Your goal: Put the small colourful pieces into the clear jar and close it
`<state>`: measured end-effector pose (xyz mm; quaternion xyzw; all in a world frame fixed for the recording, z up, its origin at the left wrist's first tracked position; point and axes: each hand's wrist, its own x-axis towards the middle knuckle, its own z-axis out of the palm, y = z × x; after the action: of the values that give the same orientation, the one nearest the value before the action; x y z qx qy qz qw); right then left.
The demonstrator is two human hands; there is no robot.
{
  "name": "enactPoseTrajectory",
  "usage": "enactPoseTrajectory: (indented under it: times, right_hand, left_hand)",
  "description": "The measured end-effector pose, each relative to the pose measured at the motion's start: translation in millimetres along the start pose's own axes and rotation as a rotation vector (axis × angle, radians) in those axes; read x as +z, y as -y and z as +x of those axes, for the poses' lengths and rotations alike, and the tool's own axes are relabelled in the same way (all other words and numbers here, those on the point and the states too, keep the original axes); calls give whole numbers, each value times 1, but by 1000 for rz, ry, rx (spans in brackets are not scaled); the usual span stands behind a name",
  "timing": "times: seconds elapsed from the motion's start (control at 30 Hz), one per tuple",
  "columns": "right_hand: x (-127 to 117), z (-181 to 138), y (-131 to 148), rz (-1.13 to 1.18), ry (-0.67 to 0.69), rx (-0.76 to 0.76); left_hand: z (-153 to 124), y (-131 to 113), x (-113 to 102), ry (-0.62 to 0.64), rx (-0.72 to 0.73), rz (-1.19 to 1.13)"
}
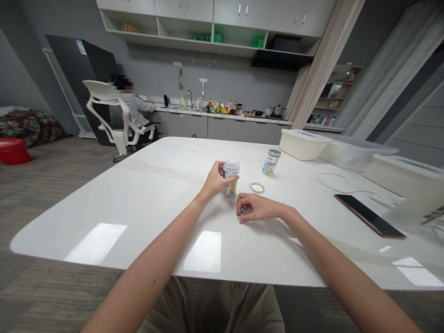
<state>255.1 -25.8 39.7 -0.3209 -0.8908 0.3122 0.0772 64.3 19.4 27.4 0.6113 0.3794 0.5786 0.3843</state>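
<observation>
Left hand (215,179), half-curled: holds transparent cylindrical jar with printed label (231,172). Right hand (258,207), closed to a pinch: holds small multicoloured piece (239,217), nearer than jar. Round grey-rimmed lid (257,188): right of jar.

Toward five o'clock, a tiny purple-and-yellow object (238,217) is mostly covered by the bare right hand (258,206), its kind unreadable; at nine o'clock, a rounded red plastic container (15,153) is cropped.
</observation>
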Motion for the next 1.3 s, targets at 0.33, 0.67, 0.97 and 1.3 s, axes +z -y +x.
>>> enactPoseTrajectory:
  times: [0.33, 0.67, 0.97, 1.3]
  right_hand:
    - [2, 1, -1, 1, -27, 35]
    - [1, 2, -1, -4, -40, 43]
    - [1, 2, 1, 45, -7, 73]
    - [-3, 2, -3, 39, -42, 188]
  left_hand:
    - [-3, 0, -1, 175, -132, 68]
    - [-7, -1, -11, 357, 7, 475]
    - [-7, -10, -18, 434, 264, 605]
    - [-2, 1, -25, 446, 309, 532]
